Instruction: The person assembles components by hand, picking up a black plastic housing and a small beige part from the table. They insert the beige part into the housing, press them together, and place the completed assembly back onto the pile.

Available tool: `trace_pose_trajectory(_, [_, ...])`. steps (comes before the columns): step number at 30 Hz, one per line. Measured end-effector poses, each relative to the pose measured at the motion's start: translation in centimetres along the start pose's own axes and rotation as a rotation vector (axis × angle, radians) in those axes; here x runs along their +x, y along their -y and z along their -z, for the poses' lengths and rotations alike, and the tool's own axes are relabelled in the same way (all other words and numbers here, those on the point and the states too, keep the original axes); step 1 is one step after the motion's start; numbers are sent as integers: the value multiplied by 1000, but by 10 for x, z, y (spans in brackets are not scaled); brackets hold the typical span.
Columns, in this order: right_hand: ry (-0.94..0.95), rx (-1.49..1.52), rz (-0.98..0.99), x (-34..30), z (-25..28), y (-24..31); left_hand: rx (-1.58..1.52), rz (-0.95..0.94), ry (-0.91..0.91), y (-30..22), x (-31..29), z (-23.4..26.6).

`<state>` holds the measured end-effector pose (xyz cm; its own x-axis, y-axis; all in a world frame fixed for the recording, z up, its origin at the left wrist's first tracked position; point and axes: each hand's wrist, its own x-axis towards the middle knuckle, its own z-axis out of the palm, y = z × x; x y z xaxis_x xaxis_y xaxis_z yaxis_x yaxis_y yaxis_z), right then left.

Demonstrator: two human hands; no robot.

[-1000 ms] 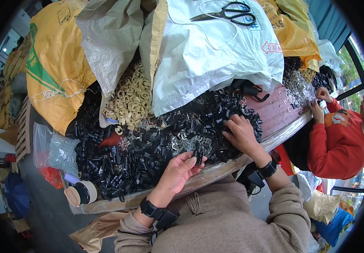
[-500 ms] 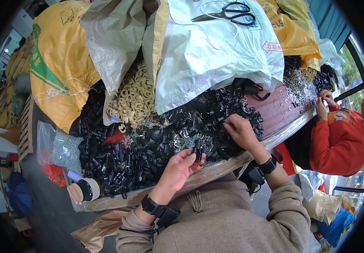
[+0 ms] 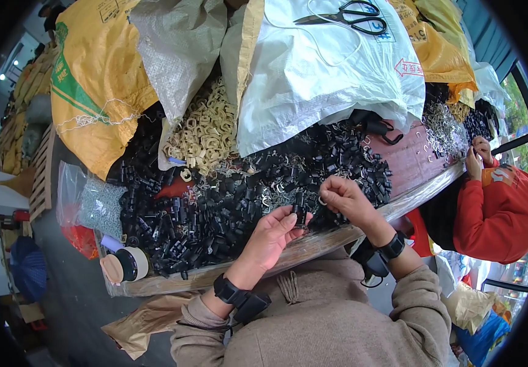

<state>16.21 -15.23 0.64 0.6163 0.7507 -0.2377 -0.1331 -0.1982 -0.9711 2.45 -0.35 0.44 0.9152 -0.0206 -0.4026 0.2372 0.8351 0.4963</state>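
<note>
Between the thumb and fingers of my left hand (image 3: 269, 237) is a small black plastic part (image 3: 300, 214), held upright at the near edge of the table. Close by on the right, my right hand (image 3: 348, 200) pinches a small pale curved piece (image 3: 322, 200). The two hands are apart, with a short gap between them. Beneath and beyond them spreads a heap of black plastic parts (image 3: 215, 214), with silvery U-shaped metal pieces (image 3: 270, 199) scattered among them.
Cream-coloured rings (image 3: 205, 131) spill from a grey sack (image 3: 181, 55). Scissors (image 3: 352, 18) lie on a white sack (image 3: 331, 85). A lidded jar (image 3: 130, 264) and a bag of grey pellets (image 3: 101, 205) sit at left. A person in red (image 3: 493, 214) works at right.
My right hand has come down toward my left hand, and a pale curved piece now shows in its fingertips. My left hand still holds the black part. The whole view has shifted slightly.
</note>
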Motion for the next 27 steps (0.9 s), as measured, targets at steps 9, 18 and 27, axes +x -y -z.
trace_pose_trajectory(9, [175, 41, 68, -1, -26, 7, -145, -62, 134, 0, 4, 1])
trace_pose_trajectory(18, [139, 123, 63, -8, -27, 6, -135, -165, 79, 2, 4, 3])
trace_pose_trajectory(27, [121, 8, 8, -10, -23, 11, 176, -199, 5, 7, 0, 2])
